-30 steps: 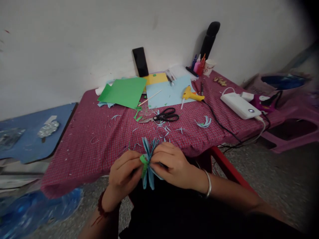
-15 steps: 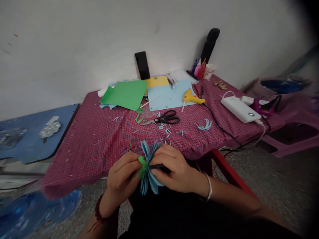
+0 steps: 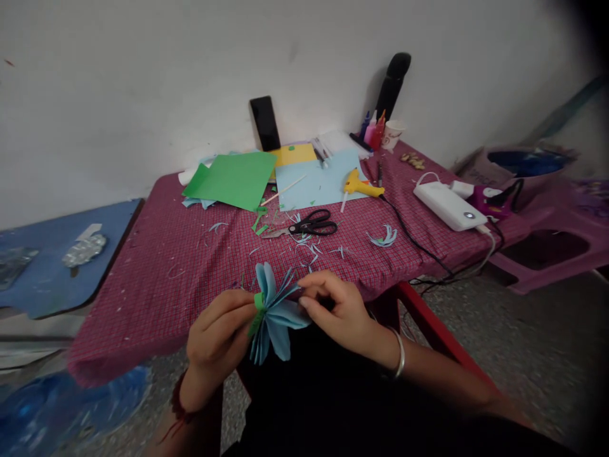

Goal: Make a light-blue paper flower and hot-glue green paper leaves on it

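Note:
A light-blue paper flower [image 3: 276, 314] with fanned petals and a green paper strip at its base is held over my lap, at the table's near edge. My left hand [image 3: 221, 333] is closed around the green base; the part inside my fingers is hidden. On the other side, my right hand [image 3: 337, 311] has its thumb and fingertips drawn together at the outer edge of a petal, pinching it. Black-handled scissors [image 3: 314, 223] lie on the table beyond the flower, among thin blue and green paper scraps [image 3: 307, 244].
A yellow glue gun [image 3: 359, 185] with a black cord rests on light-blue paper [image 3: 304, 184]. Green sheets [image 3: 238, 181] and a propped phone [image 3: 265, 124] are at the back. A white power bank [image 3: 450, 204], glue bottles [image 3: 373, 130] and a paper cup [image 3: 392, 134] stand right.
My right hand has let go of the flower's middle and moved outward to a petal edge. The petals on that side are spread wider. My left hand keeps its hold.

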Motion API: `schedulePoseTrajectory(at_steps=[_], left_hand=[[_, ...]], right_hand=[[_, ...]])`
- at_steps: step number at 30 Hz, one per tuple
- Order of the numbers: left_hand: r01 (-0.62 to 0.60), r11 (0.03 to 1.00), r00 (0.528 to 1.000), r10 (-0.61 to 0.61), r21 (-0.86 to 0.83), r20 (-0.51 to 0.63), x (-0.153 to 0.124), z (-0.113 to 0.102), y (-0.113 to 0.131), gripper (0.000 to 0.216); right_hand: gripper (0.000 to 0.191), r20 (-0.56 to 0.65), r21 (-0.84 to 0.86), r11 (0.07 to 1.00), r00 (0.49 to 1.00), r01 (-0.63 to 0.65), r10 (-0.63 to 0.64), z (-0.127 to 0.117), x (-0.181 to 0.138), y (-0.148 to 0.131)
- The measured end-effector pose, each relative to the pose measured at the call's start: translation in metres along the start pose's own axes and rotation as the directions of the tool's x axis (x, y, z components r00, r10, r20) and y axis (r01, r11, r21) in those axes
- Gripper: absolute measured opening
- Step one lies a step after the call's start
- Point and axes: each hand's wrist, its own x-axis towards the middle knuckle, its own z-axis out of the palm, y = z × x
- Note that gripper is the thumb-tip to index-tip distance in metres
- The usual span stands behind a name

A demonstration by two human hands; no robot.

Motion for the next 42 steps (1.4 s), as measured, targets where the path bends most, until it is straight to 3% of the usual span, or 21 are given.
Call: schedulePoseTrajectory(at_steps=[4,9,18,25,29,34,37,42], left_hand=[[-0.009,1.0,1.0,0.009,0.008,-0.003,0.0,0.001,-0.002,0.021],[0.004,0.999,1.0,-0.004,0.044,0.001,-0.002,-0.002,0.0,0.019],[-0.098,0.995,0.995,0.098,-0.002,0.003,-0.004,-0.002,-0.006,0.029],[-0.139,0.988,0.99,0.14,0.066,-0.011,-0.001,-0.001,-0.003,0.023],[-0.039,0.997,0.999,0.04,0.069,-0.019,-0.001,0.0,-0.001,0.018],[0.15,0.988,0.986,-0.151,-0.025,-0.076,-0.004,0.002,0.002,0.015],[0.187,0.979,0.976,-0.194,-0.08,-0.101,-0.004,0.003,0.004,0.015],[0.195,0.975,0.974,-0.205,-0.107,-0.094,-0.003,0.003,0.005,0.017]], right_hand=[[0.022,-0.007,0.005,1.0,1.0,0.02,-0.02,0.0,0.0,0.001],[0.036,0.009,0.165,0.985,0.999,0.049,-0.051,-0.003,-0.003,0.001],[0.03,-0.005,-0.007,0.998,0.998,0.066,-0.066,-0.008,0.002,-0.007],[0.045,0.098,-0.011,1.0,0.995,0.003,-0.002,-0.007,0.005,-0.012],[0.049,0.118,0.088,0.994,0.991,-0.069,0.059,-0.003,0.006,-0.008],[0.041,0.092,0.238,0.962,0.989,-0.133,0.114,0.003,0.009,-0.002],[0.039,0.043,0.211,0.977,0.999,-0.041,0.032,0.002,0.012,-0.003],[0.033,0.055,-0.046,0.968,0.968,0.248,-0.245,-0.003,0.016,-0.009]])
